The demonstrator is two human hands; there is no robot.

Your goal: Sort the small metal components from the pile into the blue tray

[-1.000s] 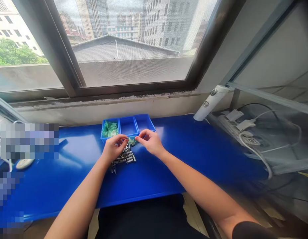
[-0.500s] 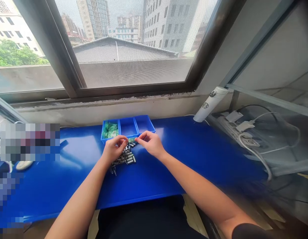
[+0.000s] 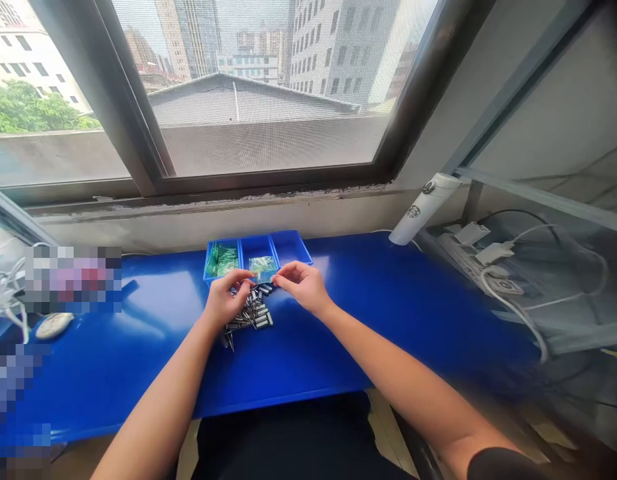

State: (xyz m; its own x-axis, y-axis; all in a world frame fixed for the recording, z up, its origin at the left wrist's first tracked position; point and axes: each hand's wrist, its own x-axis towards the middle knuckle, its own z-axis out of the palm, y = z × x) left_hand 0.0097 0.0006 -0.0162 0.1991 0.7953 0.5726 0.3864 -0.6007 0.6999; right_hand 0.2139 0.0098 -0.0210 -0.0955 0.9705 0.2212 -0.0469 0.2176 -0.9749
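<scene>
Between my two hands a small clear, green-tinted plastic bag [image 3: 261, 265] stands spread, in front of the blue bin's middle compartment. My left hand [image 3: 227, 297] is closed, thumb and forefinger pinching the bag's left edge. On the other side, my right hand [image 3: 306, 288] pinches its right edge. Below the fingers lies a pile of small metal cylinders and thin rods [image 3: 261, 317], partly covered by my left hand. The three-part blue bin [image 3: 293, 248] sits just beyond; green plastic bags [image 3: 223, 259] fill its left compartment.
The blue tabletop [image 3: 378, 307] runs up to the wall under the window. A white tumbler [image 3: 423, 210] stands at the back right, near power strips with plugs and cables [image 3: 488, 257]. On the left are a pale rounded object [image 3: 54, 326], white cables [image 3: 8, 300] and blurred-out items.
The plastic bag has been raised and spread between my hands, so more of it shows before the middle compartment. Both hands stay nearly in place.
</scene>
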